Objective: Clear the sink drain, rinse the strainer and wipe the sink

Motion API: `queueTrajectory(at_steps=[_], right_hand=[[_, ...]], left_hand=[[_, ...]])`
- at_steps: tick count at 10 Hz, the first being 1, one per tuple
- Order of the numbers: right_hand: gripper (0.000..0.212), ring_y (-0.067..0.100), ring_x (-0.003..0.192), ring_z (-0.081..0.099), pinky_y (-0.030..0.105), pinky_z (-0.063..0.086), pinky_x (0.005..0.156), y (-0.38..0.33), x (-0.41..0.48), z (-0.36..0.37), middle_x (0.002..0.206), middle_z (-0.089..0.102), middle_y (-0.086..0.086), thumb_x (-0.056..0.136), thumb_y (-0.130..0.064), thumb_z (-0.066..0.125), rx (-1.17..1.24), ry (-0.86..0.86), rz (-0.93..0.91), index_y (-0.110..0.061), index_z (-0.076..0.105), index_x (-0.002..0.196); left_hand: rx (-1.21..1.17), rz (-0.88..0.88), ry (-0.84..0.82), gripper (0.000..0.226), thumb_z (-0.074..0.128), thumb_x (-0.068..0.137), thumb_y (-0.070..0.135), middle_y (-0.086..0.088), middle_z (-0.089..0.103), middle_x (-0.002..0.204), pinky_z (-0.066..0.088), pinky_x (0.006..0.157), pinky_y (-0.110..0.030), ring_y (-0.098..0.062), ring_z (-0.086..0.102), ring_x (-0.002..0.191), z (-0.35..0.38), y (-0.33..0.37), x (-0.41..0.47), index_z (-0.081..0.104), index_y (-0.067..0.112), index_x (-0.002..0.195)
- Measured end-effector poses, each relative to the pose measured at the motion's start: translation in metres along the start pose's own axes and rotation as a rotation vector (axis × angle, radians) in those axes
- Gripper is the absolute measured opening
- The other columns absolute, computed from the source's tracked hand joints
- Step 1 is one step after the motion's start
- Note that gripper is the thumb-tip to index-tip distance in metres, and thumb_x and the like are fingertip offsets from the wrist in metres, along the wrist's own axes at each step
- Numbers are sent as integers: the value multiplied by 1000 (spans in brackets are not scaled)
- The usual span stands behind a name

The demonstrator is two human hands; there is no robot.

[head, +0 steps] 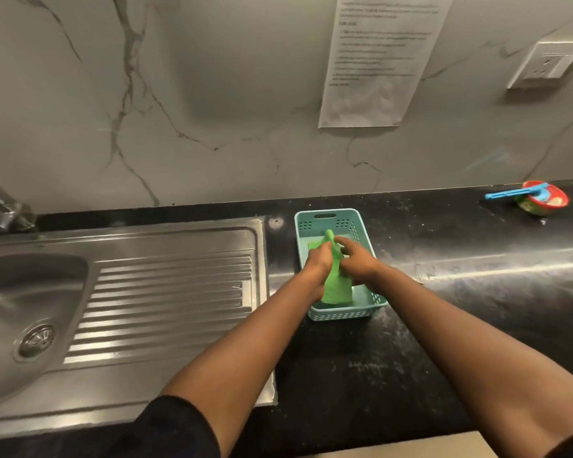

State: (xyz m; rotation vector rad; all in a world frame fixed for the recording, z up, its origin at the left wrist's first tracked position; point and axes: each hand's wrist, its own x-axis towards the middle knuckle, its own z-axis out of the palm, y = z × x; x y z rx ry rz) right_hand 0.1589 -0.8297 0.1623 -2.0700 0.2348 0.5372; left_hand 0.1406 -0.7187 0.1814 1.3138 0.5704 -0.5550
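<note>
A green cloth (336,287) is held up over a teal plastic basket (343,314), which stands on the black counter (411,325) just to the right of the steel sink unit. The cloth is bunched into an upright strip, its lower end hanging inside the basket and its upper end poking out above the hands. The left hand (318,261) is curled round the cloth from the left and grips it. The right hand (358,259) is pressed against the cloth from the right, with a forefinger stretched toward the cloth's top; whether the rest of its fingers close round the cloth cannot be told. The two hands are close together, with only the cloth between them. A dark sleeve (176,431) is seen on the left upper arm. To the left, the sink (30,285) is set into the counter, and the strainer (37,340) is seated in the drain at its bottom. The ribbed drainboard (169,302) lies between the sink and the basket. A tap (0,209) is partly seen at the far left edge, against the marbled wall. On that wall a printed sheet of paper (377,61) is stuck above the basket, its text too blurred to read, and a socket (546,66) is mounted further right. At the far right of the counter a red bowl (543,203) stands well apart from the basket, with a blue utensil (506,193) laid across its rim.
</note>
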Motion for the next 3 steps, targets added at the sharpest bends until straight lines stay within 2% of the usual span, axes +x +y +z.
queueTrajectory(at_steps=[1,2,3], right_hand=[[87,20,69,59,25,41,45,11,4,2,136,57,11,86,11,41,-70,22,-17,-28,27,163],[92,25,89,68,24,48,55,20,9,4,155,46,18,84,13,48,-176,7,-58,-22,24,165],[85,32,147,44,34,47,109,20,9,3,166,34,16,84,10,56,-395,34,-169,-9,29,162]], left_hand=[[50,1,36,57,39,106,41,-23,62,143,52,108,-60,-45,62,129,2,-9,11,48,12,154],[88,24,36,66,37,107,46,-19,47,161,41,120,-56,-40,48,145,3,-15,14,32,14,164],[118,88,25,69,36,108,46,-15,32,171,31,127,-52,-34,35,155,3,-18,8,21,13,167]])
